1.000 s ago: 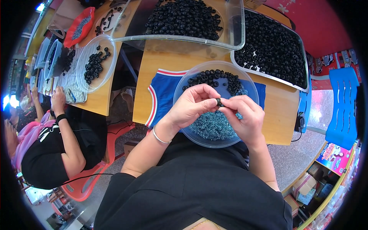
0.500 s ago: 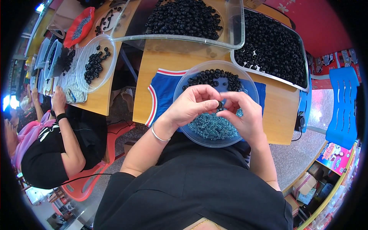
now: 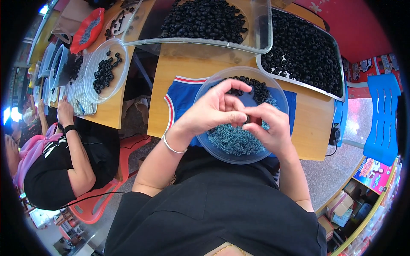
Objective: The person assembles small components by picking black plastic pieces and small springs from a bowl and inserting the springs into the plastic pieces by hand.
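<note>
Both our hands meet over the bowl (image 3: 205, 145): left hand (image 3: 215, 111) and right hand (image 3: 271, 128) pinch one small black ring (image 3: 247, 119) between fingertips, grip narrow, ring centred between them.

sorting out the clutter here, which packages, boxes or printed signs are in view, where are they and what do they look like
Printed box: lower right floor, flat rectangle, pink, yellow and blue.
Cardboard cartons: lower right, beside it, brown and pale.
Printed picture strip: right edge on red wall, small multicoloured panels.

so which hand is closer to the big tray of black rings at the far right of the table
Right. The right hand is over the round bowl, just below the tray; the left hand is farther left.
</note>
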`<state>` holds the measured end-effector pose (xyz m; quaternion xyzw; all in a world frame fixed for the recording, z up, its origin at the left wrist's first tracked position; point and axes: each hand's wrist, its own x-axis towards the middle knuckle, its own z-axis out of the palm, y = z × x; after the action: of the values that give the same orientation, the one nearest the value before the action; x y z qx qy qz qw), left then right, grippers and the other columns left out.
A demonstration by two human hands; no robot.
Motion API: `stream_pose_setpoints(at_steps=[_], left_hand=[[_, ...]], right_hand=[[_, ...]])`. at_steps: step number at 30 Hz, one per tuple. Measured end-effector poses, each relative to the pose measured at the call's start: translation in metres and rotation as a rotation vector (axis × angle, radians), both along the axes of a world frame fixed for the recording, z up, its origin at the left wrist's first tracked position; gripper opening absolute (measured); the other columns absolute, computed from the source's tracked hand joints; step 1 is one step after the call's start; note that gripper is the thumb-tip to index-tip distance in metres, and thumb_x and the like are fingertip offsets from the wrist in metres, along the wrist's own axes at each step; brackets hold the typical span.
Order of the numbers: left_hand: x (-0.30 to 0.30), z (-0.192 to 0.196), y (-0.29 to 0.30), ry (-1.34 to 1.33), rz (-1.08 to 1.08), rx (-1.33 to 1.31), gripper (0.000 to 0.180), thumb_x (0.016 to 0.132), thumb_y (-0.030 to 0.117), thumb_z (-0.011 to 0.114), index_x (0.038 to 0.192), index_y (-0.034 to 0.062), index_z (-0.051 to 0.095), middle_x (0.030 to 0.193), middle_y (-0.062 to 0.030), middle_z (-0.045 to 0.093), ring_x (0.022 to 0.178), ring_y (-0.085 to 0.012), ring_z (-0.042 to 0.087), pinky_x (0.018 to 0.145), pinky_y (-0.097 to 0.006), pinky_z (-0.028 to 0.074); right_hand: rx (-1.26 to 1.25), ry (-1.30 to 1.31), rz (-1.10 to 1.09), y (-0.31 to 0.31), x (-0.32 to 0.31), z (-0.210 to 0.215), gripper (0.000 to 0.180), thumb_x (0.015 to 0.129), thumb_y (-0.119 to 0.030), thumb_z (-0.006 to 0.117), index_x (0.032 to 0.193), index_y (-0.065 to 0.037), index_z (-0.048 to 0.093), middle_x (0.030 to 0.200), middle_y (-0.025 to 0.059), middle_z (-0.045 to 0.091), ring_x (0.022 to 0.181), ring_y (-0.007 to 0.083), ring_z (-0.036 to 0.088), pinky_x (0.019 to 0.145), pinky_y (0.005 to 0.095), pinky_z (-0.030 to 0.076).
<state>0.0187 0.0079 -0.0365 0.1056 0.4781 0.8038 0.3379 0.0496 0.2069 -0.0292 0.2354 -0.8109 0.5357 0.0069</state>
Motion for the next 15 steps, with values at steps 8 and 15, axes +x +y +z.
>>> stream_pose_setpoints(at_steps=[8, 15], left_hand=[[-0.072, 0.053, -0.025, 0.930, 0.779, -0.483, 0.016, 0.082, 0.003, 0.070, 0.097, 0.0011, 0.064, 0.087, -0.0037, 0.064, 0.078, -0.0097, 0.063, 0.072, -0.020, 0.052], [-0.049, 0.027, -0.001, 1.508, 0.627, -0.790, 0.014, 0.074, 0.004, 0.069, 0.087, 0.0044, 0.064, 0.084, -0.0084, 0.061, 0.078, -0.0269, 0.059, 0.072, -0.035, 0.049]], right_hand=[[-0.054, -0.035, -0.271, 0.010, -0.016, -0.010, 0.025, 0.079, 0.001, 0.069, 0.104, -0.004, 0.068, 0.082, 0.0047, 0.063, 0.069, 0.0105, 0.061, 0.060, 0.0228, 0.047], [0.341, -0.001, -0.161, 0.010, -0.015, -0.017, 0.012, 0.080, -0.005, 0.066, 0.092, -0.006, 0.066, 0.089, 0.0084, 0.064, 0.074, 0.0269, 0.063, 0.065, 0.0341, 0.051]])
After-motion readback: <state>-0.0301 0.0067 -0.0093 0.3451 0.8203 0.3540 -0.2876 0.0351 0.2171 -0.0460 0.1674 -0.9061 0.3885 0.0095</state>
